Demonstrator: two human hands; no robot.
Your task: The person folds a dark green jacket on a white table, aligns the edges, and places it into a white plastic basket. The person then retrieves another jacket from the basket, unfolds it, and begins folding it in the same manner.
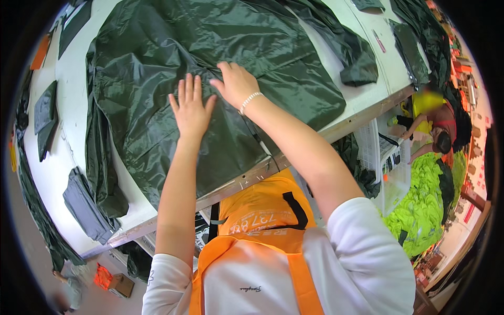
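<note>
A shiny dark green jacket [142, 121] lies spread over the white table, with one sleeve [102, 168] at the left and another [359, 68] at the right. My left hand [192, 113] rests flat on its middle, fingers spread. Beside it, my right hand [235, 84] lies on the cloth with the thumb apart from slightly bent fingers. Nothing shows in either hand. From under my right wrist a dark front closure strip [254, 134] runs down to the table's near edge. Creases gather in the fabric around my fingertips.
Folded grey-green pieces [89, 205] lie on the white table [71, 142] at the left. A small red-handled tool [379, 42] is at the upper right. Right of the table stand clear plastic crates [394, 173], a yellow-green garment pile [420, 210] and another person [443, 123].
</note>
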